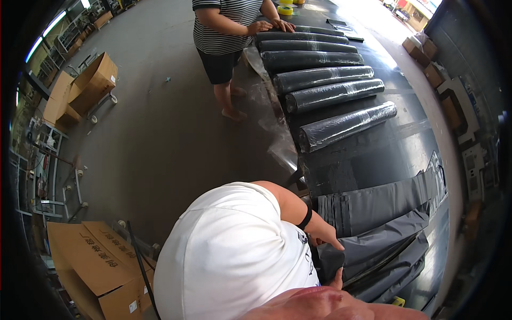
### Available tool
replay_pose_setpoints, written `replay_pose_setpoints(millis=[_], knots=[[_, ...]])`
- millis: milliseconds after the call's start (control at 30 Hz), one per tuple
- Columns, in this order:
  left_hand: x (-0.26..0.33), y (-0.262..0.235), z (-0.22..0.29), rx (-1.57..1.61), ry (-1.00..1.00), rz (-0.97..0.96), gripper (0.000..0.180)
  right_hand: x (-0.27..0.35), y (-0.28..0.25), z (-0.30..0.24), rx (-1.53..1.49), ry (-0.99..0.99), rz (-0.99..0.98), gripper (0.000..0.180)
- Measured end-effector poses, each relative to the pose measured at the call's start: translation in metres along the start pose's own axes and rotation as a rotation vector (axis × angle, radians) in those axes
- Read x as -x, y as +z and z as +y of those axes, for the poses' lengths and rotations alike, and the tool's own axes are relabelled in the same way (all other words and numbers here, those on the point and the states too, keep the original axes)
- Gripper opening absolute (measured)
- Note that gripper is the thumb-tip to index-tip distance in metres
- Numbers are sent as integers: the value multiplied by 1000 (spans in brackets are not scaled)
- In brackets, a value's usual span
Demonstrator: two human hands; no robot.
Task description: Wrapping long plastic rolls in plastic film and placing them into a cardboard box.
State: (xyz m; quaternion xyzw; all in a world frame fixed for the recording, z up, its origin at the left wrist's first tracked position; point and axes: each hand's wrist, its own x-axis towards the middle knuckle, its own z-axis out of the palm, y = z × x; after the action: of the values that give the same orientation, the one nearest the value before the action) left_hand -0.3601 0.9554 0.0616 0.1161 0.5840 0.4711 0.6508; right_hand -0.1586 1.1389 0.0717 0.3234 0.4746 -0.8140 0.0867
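Observation:
A black pliable sheet (384, 240) lies on the dark table in layered folds, creased along its length. My left hand (326, 237), with a black band on the wrist, is closed on the sheet's near end, forefinger stretched along it. Close below, a digit of my right hand (337, 278) presses the same end, where a small dark flap (332, 260) folds up between the hands. The rest of the right hand is hidden. Beyond the folded layers lies a black roll in clear plastic wrap (349, 125).
Several more wrapped rolls (336, 96) line the table (346, 165). At its far end a person in a striped shirt (229, 26) touches one. Yellow tape rolls (285, 9) stand beyond. Cardboard boxes (101, 266) and wheeled racks (53, 181) occupy the left side.

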Motion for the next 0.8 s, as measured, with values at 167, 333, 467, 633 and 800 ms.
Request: replay_pose_setpoints(millis=[167,333,467,633,800], knots=[[-24,25,-8,-149,10,110,67,-2,20,-9,-6,136,116,55],[-9,30,10,-361,112,15,57,2,32,-13,264,-306,219,42],[-9,26,12,-291,136,-37,52,-1,32,-21,456,-230,220,37],[-34,28,14,-584,311,-50,48,-8,26,-2,159,-88,228,44],[-44,38,6,-944,416,28,43,0,47,-19,-188,253,44,43]])
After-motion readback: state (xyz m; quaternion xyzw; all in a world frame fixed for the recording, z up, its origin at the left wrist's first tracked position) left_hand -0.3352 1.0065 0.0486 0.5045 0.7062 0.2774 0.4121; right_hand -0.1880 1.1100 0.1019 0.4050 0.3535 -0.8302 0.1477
